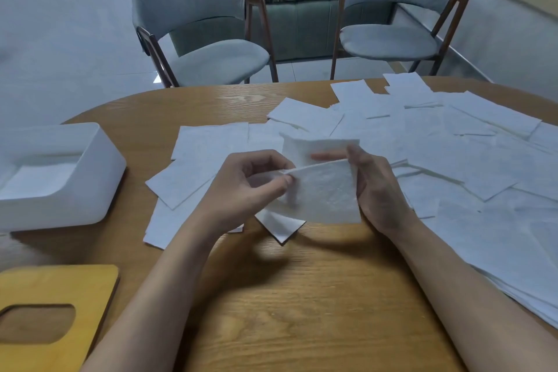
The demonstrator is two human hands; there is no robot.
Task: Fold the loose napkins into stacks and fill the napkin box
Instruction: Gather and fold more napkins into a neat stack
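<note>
I'm pinching one napkin [324, 190] mid-fold, left hand [241, 187] and right hand [377, 187] gripping opposite edges, and uneven pulls could tear it or skew the crease.

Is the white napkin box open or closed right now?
Open. Its wooden lid lies on the table near the box, and napkins show inside.
</note>
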